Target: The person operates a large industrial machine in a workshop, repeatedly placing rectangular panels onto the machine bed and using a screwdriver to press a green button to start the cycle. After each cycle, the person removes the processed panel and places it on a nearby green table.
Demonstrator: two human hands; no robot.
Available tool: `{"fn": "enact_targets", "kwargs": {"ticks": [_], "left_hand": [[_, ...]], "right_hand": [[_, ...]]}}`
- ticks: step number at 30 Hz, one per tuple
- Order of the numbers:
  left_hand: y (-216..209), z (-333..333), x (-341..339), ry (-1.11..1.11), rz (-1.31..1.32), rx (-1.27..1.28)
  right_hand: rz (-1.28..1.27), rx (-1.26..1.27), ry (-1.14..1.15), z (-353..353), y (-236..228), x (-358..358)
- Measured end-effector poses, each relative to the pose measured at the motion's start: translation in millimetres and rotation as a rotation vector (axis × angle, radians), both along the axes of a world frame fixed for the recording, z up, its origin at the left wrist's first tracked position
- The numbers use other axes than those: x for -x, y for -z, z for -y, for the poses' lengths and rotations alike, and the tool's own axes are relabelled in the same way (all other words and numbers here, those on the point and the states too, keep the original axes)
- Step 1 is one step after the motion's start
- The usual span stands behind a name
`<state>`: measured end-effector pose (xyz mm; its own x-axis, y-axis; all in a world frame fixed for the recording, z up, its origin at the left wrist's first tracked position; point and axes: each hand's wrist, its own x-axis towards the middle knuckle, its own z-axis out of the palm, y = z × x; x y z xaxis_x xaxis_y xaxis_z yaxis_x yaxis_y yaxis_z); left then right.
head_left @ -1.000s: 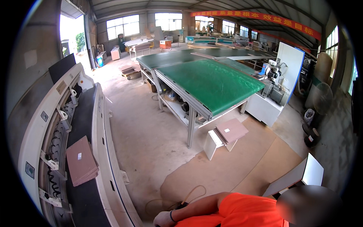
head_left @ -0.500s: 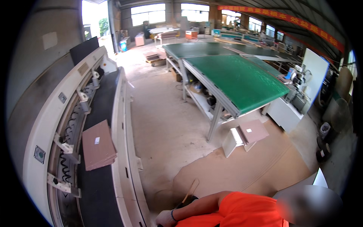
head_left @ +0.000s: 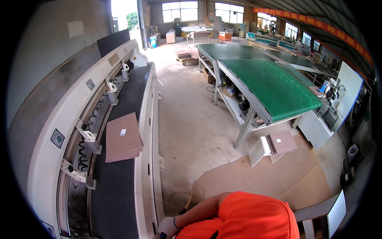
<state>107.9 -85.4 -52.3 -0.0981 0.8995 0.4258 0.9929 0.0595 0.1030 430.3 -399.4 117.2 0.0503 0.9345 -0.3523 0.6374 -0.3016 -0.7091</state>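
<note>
My left arm [head_left: 203, 211], out from an orange sleeve, reaches left along the lower edge. At its end my left hand [head_left: 168, 227], in a white glove with a blue cuff, is curled by the side of the long white machine [head_left: 150, 199]. A dark object shows just under its fingers; most of it is cut off by the frame. Next to the wrist a yellowish hose [head_left: 189, 200] with a dark end lies looped near the floor. My right hand is out of view. Farther up, a stack of brown boards [head_left: 123, 139] with a white label rests on the machine's black belt [head_left: 115, 199].
A table with a green belt [head_left: 274, 87] stands right of the aisle. Brown boards [head_left: 283, 140] sit on a low white stand [head_left: 259, 150] upon a brown floor sheet [head_left: 230, 179]. White panels [head_left: 337, 213] lean at the lower right. A board stack on a trolley [head_left: 187, 60] stands farther off.
The view has swung left, so the machine, boards and green table all sit farther right in the picture. My gloved left hand remains low beside the machine.
</note>
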Motion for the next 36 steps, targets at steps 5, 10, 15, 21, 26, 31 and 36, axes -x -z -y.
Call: {"fn": "enact_targets", "kwargs": {"ticks": [5,10,15,21,26,31,36], "left_hand": [[-1,-39,76,-0.052,0.046,-0.058],[3,-56,78,-0.154,0.105,0.033],[-8,-51,79,-0.207,0.113,0.105],[-2,-60,75,-0.142,0.071,-0.057],[-7,-52,82,-0.001,0.132,-0.149],[-41,-59,97,-0.174,0.156,0.269],[-81,-58,94,0.010,0.513,0.539]], "right_hand": [[0.033,-0.007,0.217,15,-24,9],[0.072,-0.007,0.507,29,-28,5],[-0.052,0.064,0.366,41,-39,11],[-0.016,0.087,0.380,38,-40,4],[-0.074,0.106,0.297,39,-44,11],[0.006,0.063,0.305,35,-29,10],[0.101,0.080,0.380,30,-8,4]]}}
